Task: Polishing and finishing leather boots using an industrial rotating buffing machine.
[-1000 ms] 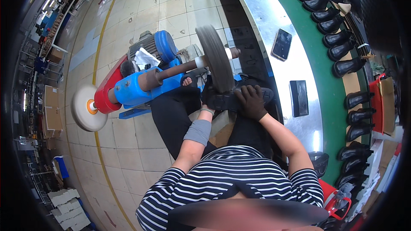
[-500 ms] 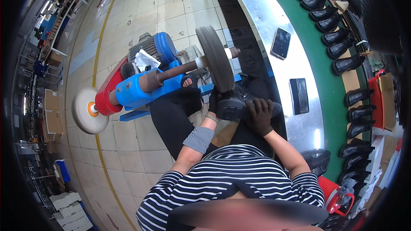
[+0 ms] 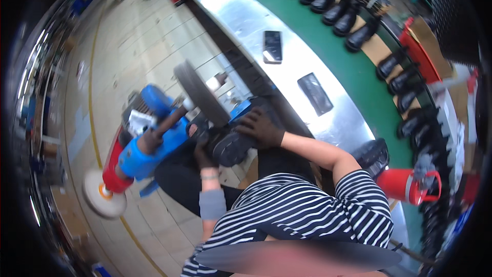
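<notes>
A black shoe (image 3: 230, 149) is held between my two dark-gloved hands, above my lap, its sole end turned toward me. My left hand (image 3: 203, 149) grips its left side, with the fingers partly hidden behind it. Across the top right of the shoe lie the curled fingers of my right hand (image 3: 262, 128). Just beyond the shoe stands a dark grey buffing wheel (image 3: 202, 95) on the shaft of a blue and red machine (image 3: 146, 156). Whether shoe and wheel touch, I cannot tell. The picture is somewhat blurred.
A white wheel (image 3: 104, 195) sits on the machine's other end. To my right runs a metal-topped bench (image 3: 294, 66) bearing a phone (image 3: 272, 47) and a black flat item (image 3: 314, 94). Black shoes (image 3: 364, 33) line a green conveyor (image 3: 328, 54). A red mug (image 3: 397, 184) stands near my right elbow.
The view has swung right, so the machine, bench and hands appear farther left. The shoe is tilted differently, with its sole end facing me more. Both hands still hold it.
</notes>
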Tool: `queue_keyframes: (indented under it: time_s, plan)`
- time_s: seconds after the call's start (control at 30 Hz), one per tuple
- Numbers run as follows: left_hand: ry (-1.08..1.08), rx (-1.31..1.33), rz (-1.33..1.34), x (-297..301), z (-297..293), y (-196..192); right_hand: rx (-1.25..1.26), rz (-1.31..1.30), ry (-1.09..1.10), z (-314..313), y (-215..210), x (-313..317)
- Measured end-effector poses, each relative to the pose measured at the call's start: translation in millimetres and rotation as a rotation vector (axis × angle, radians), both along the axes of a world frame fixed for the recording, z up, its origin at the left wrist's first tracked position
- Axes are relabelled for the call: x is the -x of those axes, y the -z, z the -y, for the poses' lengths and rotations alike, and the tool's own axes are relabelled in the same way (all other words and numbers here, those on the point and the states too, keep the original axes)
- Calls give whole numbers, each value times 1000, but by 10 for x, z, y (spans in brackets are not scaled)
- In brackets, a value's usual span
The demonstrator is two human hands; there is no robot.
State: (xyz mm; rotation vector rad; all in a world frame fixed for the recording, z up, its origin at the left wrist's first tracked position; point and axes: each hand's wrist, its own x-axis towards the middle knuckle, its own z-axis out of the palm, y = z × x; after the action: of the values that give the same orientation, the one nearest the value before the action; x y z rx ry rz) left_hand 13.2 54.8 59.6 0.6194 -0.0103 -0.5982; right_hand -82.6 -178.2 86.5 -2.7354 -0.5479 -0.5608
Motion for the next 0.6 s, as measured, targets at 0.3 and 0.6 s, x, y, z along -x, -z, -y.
queue_keyframes:
  time_s: [0.3, 0.6]
  plan:
    - [183, 182, 269, 522, 202, -1616, -1819, -359, 170, 300, -922, 942]
    - [401, -209, 334, 451, 442, -1020, -2131, 764, 113, 3255, -644, 1423]
